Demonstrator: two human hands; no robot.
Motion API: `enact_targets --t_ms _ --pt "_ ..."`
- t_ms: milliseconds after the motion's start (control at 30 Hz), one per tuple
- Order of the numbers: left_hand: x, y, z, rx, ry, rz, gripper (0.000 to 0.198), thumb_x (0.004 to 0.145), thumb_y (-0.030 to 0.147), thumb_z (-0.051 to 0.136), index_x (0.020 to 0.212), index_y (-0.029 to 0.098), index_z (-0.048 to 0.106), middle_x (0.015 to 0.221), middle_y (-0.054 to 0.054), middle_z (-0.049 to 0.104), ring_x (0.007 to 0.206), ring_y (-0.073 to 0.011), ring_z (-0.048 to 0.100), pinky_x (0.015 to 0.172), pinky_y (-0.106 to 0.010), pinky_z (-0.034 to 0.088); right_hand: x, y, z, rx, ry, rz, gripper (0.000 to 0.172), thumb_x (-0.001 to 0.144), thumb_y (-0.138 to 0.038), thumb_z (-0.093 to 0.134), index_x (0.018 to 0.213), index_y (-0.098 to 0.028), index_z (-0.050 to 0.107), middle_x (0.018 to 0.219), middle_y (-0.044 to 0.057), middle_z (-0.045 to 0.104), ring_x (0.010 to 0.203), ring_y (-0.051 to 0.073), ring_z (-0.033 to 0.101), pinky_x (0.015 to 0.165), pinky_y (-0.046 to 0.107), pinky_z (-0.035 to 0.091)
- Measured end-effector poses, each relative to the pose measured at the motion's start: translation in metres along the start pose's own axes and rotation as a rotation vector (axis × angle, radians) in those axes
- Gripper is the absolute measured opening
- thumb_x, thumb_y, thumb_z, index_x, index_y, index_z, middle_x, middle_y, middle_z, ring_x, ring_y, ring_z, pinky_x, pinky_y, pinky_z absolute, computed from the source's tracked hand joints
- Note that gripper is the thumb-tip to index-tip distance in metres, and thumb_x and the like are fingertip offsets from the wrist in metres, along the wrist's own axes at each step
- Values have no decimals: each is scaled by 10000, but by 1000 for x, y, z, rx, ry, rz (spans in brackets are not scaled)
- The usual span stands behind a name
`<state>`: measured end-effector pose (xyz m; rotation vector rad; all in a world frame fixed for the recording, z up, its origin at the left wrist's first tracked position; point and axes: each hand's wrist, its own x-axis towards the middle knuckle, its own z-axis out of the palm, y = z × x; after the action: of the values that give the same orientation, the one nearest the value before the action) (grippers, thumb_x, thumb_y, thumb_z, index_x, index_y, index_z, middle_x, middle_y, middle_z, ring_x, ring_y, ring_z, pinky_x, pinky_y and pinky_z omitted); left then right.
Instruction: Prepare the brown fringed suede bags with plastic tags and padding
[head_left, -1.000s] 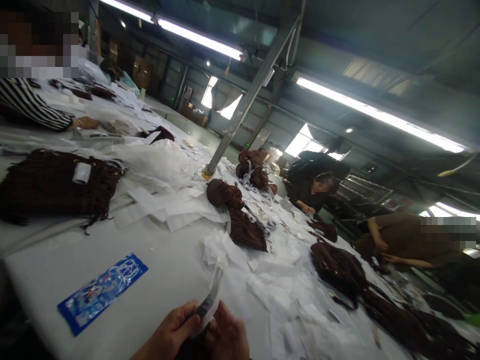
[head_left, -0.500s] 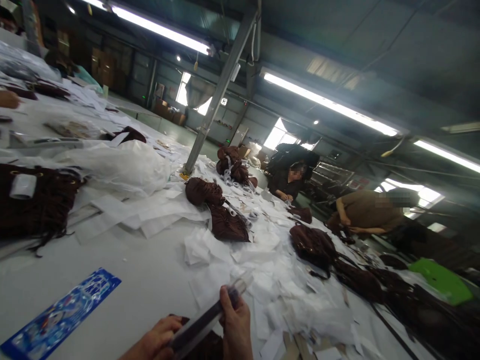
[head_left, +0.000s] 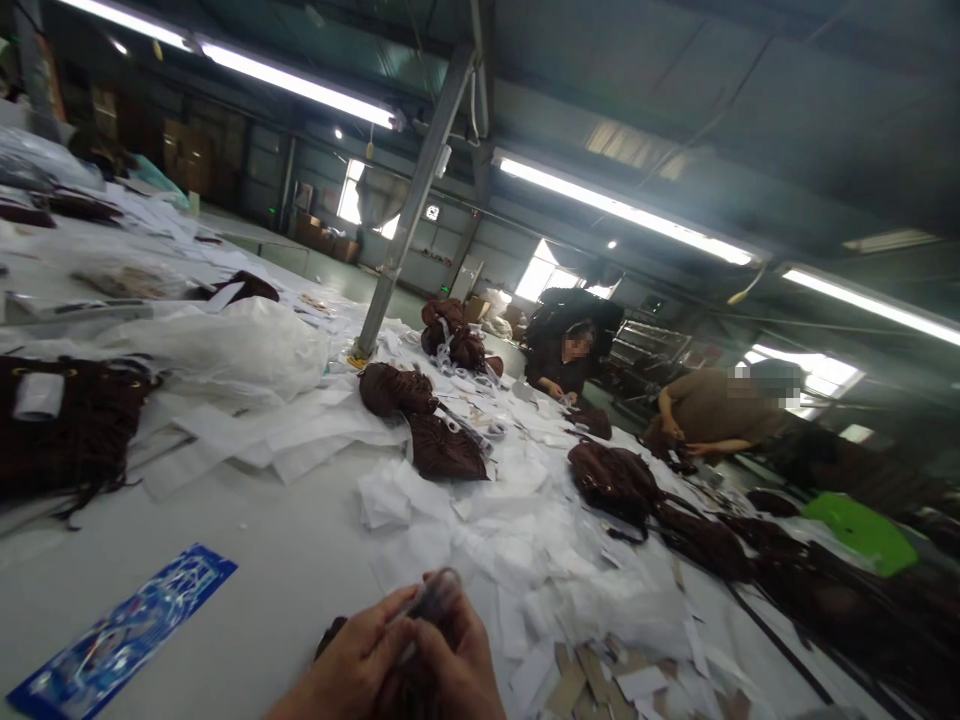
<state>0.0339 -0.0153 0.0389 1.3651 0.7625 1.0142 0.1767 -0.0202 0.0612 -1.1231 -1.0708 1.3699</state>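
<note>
Close together at the bottom of the view, my left hand [head_left: 364,645] and my right hand [head_left: 461,650] grip a dark strap in clear plastic film [head_left: 437,598]. Its rounded, shiny upper end shows between the fingers; most of it is hidden by my hands. Both hands are closed, thumbs near each other. Dark brown material [head_left: 330,637] peeks out beside my left hand, partly covered. A blue printed packet [head_left: 127,630] lies flat on the white table [head_left: 277,560] to the left.
White paper sheets [head_left: 465,540] and cardboard pieces [head_left: 600,680] litter the table. Brown bags lie at left [head_left: 67,430], centre [head_left: 442,445] and right [head_left: 615,480]. A metal post [head_left: 405,220] rises beyond. Two people work across the table, near a green object [head_left: 862,530].
My hands have come together around the strap, which earlier stretched slantwise between them. Its plastic-covered end now sits lower and closer to my fingers. The view has shifted slightly.
</note>
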Motion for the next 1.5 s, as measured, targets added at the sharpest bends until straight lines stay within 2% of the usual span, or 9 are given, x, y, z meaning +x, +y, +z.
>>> enact_targets --t_ms 133,300,633,900,1067,1167,1333,1433,1500 --pt "-8 -11 2 115 147 -55 408 865 479 489 1179 229 562 974 -57 706 887 -226 633 850 -317 475 -2 1 0 51 34 -24 444 692 -539 721 901 -149 680 786 53 683 705 185 630 631 274 509" --pt "-7 -17 5 63 167 -70 365 871 555 433 1008 223 505 628 47 554 580 -137 514 564 -222 403 0 20 5 -153 77 -85 482 731 -599 654 764 -118 682 631 23 628 615 155 566 550 229 444" --pt "-2 -4 -1 254 48 7 341 912 498 388 749 208 465 646 24 493 608 -139 458 597 -232 372 -2 -6 -8 -192 167 -86 431 759 -569 634 623 -164 576 476 -68 414 458 82 348 448 206 281" --pt "-29 -49 -38 386 -93 30 378 920 508 350 780 212 539 702 -13 586 658 -166 547 638 -229 410 2 -8 -16 -168 280 -132 443 760 -561 637 593 -168 515 486 -79 349 490 77 286 470 225 222" --pt "-19 -7 -32 292 31 -16 477 871 526 450 1234 218 492 1124 -80 646 999 -235 587 875 -278 423 4 -8 1 -207 184 -111 429 772 -527 631 577 -164 515 494 -64 391 491 76 322 477 221 246" --pt "-7 16 -15 229 -28 -45 375 892 473 418 1048 179 591 853 -38 662 759 -189 587 702 -252 440 3 -17 0 -245 111 -86 422 774 -533 621 597 -157 548 496 -59 408 480 81 349 460 214 278" --pt "0 11 -9 283 -12 -76 270 883 354 419 739 173 557 677 13 565 656 -151 496 617 -233 366 -6 -37 -23 -599 306 -322 401 832 -454 572 1091 -152 625 763 44 662 530 142 535 519 264 447" --pt "-1 8 -10 360 -54 -72 270 874 361 439 697 181 533 674 13 573 670 -158 500 636 -241 354 -15 -43 -22 -974 98 -560 289 901 -284 466 1125 -201 629 1100 109 665 876 210 648 771 307 510" --pt "-2 12 -9 374 -101 -59 293 879 387 441 695 180 537 694 7 590 681 -160 506 642 -241 355 -18 -40 -14 -1205 -63 -569 265 897 -198 440 1056 -208 652 1069 108 671 967 235 635 804 323 501"
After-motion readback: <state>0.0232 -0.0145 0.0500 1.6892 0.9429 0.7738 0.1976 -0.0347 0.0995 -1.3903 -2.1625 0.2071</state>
